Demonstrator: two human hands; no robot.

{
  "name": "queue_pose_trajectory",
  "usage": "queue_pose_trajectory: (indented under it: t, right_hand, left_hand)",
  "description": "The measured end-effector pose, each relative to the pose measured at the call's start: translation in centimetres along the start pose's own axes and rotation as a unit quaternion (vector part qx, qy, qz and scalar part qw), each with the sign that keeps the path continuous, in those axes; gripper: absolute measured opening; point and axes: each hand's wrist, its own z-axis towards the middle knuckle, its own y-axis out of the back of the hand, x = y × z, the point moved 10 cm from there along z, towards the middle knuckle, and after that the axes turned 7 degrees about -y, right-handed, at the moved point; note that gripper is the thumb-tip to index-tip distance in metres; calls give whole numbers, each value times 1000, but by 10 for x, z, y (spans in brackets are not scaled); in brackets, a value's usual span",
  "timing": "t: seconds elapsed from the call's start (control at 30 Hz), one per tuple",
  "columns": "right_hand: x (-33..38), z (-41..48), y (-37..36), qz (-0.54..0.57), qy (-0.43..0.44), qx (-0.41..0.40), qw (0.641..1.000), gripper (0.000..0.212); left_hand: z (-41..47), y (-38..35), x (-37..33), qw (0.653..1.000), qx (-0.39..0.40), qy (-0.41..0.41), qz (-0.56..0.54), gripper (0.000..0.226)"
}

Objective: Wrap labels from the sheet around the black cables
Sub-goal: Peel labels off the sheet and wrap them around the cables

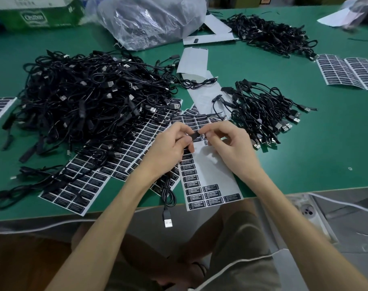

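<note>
Left hand (172, 141) and right hand (225, 139) pinching black cable (194, 135), label hidden

place: assembly workshop | evidence: green work table (305, 156), heaped black cables (84, 97), label sheets (107, 162), plastic bag (153, 19)
</note>
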Motion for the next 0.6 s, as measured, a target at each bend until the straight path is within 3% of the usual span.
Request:
queue_pose_trajectory:
  t: [0.37,0.6]
  right_hand:
    - [8,-4,-11,-93,36,-14,995,18]
    - [5,-3,-8,-74,14,-20,997,13]
  left_hand:
    - [1,-2,-3,1000,5,-16,-24,18]
    - [1,-2,-4,1000,6,-15,-18,15]
